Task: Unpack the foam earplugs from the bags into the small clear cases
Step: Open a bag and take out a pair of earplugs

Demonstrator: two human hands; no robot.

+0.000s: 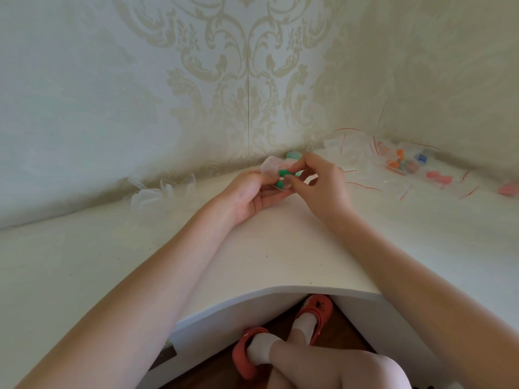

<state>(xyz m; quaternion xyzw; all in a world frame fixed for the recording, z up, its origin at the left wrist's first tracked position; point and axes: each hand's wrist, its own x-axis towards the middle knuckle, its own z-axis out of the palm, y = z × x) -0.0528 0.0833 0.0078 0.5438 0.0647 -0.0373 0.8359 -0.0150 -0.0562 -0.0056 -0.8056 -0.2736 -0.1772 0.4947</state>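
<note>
Above the far corner of the white desk (280, 248), a small clear case (273, 167) is held in the curled fingers of the left hand (252, 192), and two green foam earplugs (283, 176) are seen at it. The right hand (317, 181) is closed in a pinch grip at the earplugs, thumb and fingertips together on them. More clear cases (157, 192), glossy and rounded, are piled to the left by the wall. To the right, thin clear bags (393, 161) with red seal strips are scattered, with orange, pink and blue earplugs inside. Open desk surface is left between the forearms, down to the curved cut-out near edge.
</note>
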